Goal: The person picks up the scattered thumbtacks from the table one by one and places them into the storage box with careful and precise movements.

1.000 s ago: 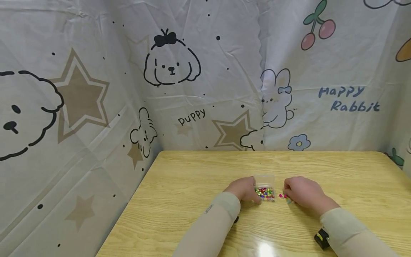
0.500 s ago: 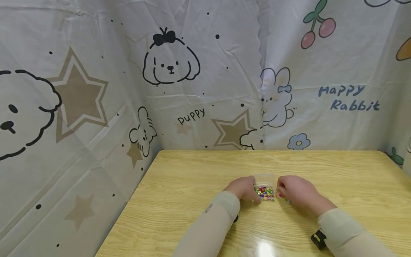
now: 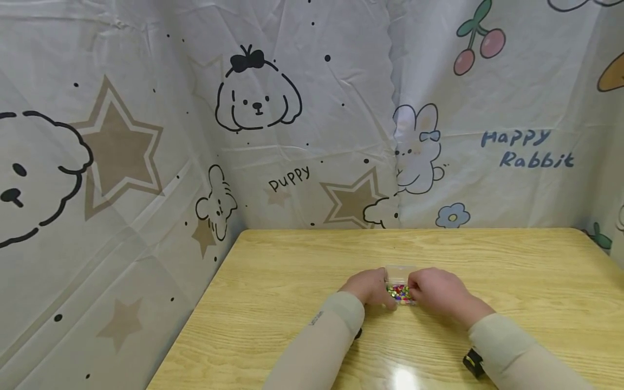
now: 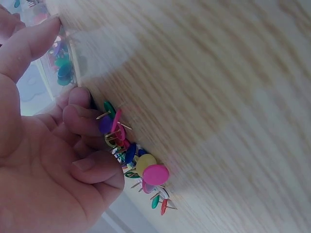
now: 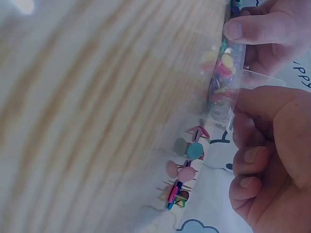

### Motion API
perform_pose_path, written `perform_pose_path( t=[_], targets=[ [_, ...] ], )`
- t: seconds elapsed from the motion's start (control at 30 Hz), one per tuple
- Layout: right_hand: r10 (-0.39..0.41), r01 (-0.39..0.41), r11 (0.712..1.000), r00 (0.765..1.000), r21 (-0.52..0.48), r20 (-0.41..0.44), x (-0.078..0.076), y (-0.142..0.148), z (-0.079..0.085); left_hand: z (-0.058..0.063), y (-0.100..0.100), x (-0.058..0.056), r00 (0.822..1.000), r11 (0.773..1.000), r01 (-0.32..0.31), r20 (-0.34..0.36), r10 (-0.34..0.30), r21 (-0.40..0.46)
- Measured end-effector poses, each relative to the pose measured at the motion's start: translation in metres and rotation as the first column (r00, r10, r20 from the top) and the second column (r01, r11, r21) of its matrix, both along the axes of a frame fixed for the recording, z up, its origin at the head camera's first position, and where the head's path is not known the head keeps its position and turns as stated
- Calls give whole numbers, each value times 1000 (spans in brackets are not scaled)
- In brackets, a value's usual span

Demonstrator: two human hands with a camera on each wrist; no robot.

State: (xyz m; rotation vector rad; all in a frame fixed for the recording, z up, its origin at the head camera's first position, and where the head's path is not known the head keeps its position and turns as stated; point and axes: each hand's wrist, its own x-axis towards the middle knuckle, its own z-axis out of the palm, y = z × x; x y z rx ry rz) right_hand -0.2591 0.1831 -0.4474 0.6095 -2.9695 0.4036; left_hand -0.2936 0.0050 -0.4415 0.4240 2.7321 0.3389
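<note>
A small clear plastic box with a raised lid stands on the table, full of colourful thumbtacks. My left hand grips it from the left, its thumb along the near side. My right hand is at the box's right end with fingers curled. Its thumb and index fingertips are hidden at the box, so I cannot tell whether they pinch a tack. Loose thumbtacks lie on the table beside the right hand in the right wrist view. More loose tacks lie beside the left hand's curled fingers in the left wrist view.
The wood-grain table extends to both sides of the hands. A printed curtain hangs along its back and left edges. Black wrist straps show under the sleeves.
My right hand has moved left from the loose thumbtacks to the right end of the box, covering part of it. The left hand stays on the box.
</note>
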Motion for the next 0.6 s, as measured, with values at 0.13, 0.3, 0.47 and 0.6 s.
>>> perform_pose_path(
  t=[0.13, 0.3, 0.47, 0.6],
  targets=[
    [0, 0, 1000, 1000, 27, 0, 1, 0, 0, 0, 1, 0, 1000, 1000, 8, -8, -8, -1],
    [-4, 4, 1000, 1000, 8, 9, 0, 3, 2, 0, 0, 0, 1000, 1000, 19, -23, -19, -1],
    [-34, 35, 999, 999, -36, 36, 0, 14, 8, 0, 0, 1, 1000, 1000, 9, -20, -9, 10],
    [-58, 61, 998, 996, -35, 71, -2, 25, 9, 0, 1, 2, 1000, 1000, -16, -7, 16, 10]
  ],
)
